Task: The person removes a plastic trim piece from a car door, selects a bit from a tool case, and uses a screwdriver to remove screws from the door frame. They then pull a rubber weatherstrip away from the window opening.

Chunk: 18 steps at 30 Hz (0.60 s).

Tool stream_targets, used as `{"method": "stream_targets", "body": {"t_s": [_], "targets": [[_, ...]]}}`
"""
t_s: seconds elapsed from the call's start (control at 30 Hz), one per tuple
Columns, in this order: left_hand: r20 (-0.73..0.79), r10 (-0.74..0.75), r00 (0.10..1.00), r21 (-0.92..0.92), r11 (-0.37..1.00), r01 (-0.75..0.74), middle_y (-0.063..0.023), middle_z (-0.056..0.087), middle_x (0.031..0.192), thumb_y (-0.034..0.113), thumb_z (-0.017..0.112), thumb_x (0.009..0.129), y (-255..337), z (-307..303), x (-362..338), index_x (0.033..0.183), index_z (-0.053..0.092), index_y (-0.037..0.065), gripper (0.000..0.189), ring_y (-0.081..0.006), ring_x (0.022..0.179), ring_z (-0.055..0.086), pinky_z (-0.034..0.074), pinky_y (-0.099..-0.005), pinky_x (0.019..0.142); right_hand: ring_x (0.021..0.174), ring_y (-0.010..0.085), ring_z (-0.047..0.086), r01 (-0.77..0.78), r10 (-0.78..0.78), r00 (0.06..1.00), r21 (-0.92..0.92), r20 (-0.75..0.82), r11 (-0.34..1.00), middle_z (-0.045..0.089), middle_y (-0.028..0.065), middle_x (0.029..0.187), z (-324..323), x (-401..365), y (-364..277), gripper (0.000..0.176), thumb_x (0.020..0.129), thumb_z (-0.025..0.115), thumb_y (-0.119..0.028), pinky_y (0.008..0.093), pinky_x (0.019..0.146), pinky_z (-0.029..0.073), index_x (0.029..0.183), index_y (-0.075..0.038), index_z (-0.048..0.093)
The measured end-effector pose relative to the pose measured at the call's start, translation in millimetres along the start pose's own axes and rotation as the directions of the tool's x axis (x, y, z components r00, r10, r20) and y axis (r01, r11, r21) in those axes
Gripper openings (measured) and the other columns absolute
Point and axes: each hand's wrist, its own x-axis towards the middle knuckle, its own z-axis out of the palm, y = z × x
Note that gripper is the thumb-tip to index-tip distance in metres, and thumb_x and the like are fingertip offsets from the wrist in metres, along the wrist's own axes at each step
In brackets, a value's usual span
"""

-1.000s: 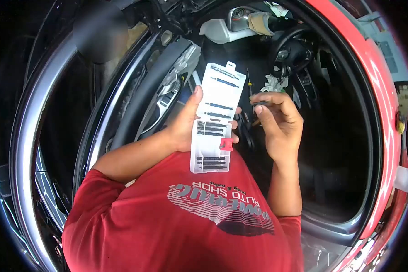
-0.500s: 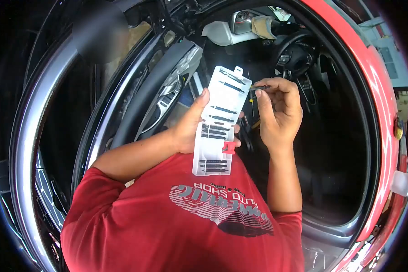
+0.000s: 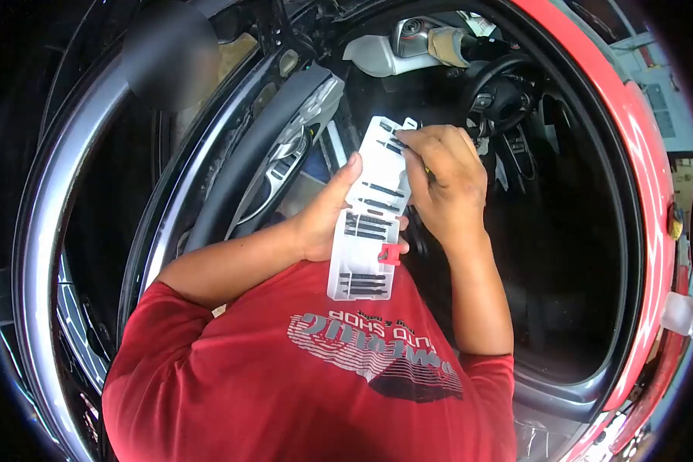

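An open white plastic case (image 3: 359, 258) with a red clip (image 3: 390, 253) lies in my left hand (image 3: 327, 212), thumb along its left edge and fingertips round its right edge. Dark double-ended bits (image 3: 364, 283) sit in rows in both halves of the case. My right hand (image 3: 448, 173) is over the upper right of the case, its thumb and index finger pinched at the top bits (image 3: 391, 145). Whatever is between those fingertips is mostly hidden.
A car door with a dark armrest (image 3: 273, 173) stands open on the left. Ahead is the car interior with a steering wheel (image 3: 500, 91). The red car body frame (image 3: 645, 169) curves along the right.
My right hand has moved left from beside the case onto its upper half. The dark bit that showed between its fingers is now hidden there. My left hand has barely moved.
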Motion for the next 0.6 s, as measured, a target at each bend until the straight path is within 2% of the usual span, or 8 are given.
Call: {"method": "stream_targets", "body": {"t_s": [0.07,0.13,0.33,0.4,0.57,0.6], "targets": [[-0.008,0.008,1.0,0.009,1.0,-0.007,-0.0118,0.067,0.131,0.08,0.048,0.104,-1.8,0.9,0.7,0.149,0.057,0.011,0.083,-0.0306,0.11,0.073,0.063,-0.0619,0.098,0.088,0.0322,0.069,-0.021,0.021,1.0,0.004,-0.001,1.0,0.072,0.0088,0.097,1.1,1.5,1.0,0.024,0.083,0.079,0.003,0.0433,0.076,0.057,0.104,-0.009,0.075],[-0.103,0.0,0.995,0.034,0.999,0.004,-0.0185,0.07,0.127,0.088,0.044,0.099,-2.2,3.1,0.9,0.15,0.056,0.009,0.095,-0.0368,0.11,0.075,0.064,-0.0646,0.093,0.089,0.0319,0.069,-0.037,0.037,0.999,0.009,-0.001,0.999,0.071,0.0085,0.096,1.2,1.3,2.2,0.024,0.083,0.079,0.003,0.043,0.076,0.057,0.103,-0.009,0.076],[-0.086,-0.001,0.996,-0.007,1.0,0.0,-0.0154,0.07,0.128,0.086,0.045,0.1,-3.0,2.5,4.2,0.149,0.057,0.01,0.091,-0.0352,0.112,0.074,0.063,-0.0664,0.094,0.089,0.0326,0.069,0.007,-0.007,0.999,-0.002,0.038,1.0,0.071,0.0089,0.096,1.7,-3.4,12.0,0.023,0.083,0.078,0.004,0.0434,0.077,0.057,0.102,-0.008,0.075],[-0.082,-0.001,0.997,-0.006,1.0,0.001,-0.0147,0.071,0.128,0.086,0.046,0.1,-1.5,0.4,5.8,0.149,0.057,0.011,0.09,-0.035,0.112,0.074,0.063,-0.0666,0.094,0.089,0.0337,0.068,-0.026,0.024,0.999,0.062,0.034,0.998,0.072,0.0095,0.097,3.0,-3.2,14.5,0.022,0.083,0.077,0.004,0.0444,0.077,0.057,0.102,-0.008,0.075],[-0.063,0.011,0.998,0.019,1.0,-0.01,-0.0138,0.071,0.128,0.084,0.047,0.101,-9.4,5.5,4.2,0.148,0.058,0.012,0.088,-0.0351,0.112,0.074,0.063,-0.0668,0.094,0.09,0.0345,0.07,-0.061,0.06,0.998,0.033,0.014,0.998,0.072,0.0106,0.099,-0.8,-15.9,11.9,0.022,0.084,0.077,0.004,0.0449,0.077,0.057,0.102,-0.007,0.075],[-0.072,0.002,0.997,0.0,1.0,-0.002,-0.0127,0.069,0.127,0.082,0.045,0.104,-7.4,7.9,3.8,0.148,0.057,0.01,0.085,-0.0323,0.108,0.074,0.064,-0.0632,0.093,0.09,0.0347,0.071,-0.069,0.068,0.997,0.036,0.025,0.997,0.073,0.011,0.099,-0.4,-16.3,12.0,0.022,0.084,0.077,0.005,0.0447,0.078,0.058,0.102,-0.008,0.075]]}}
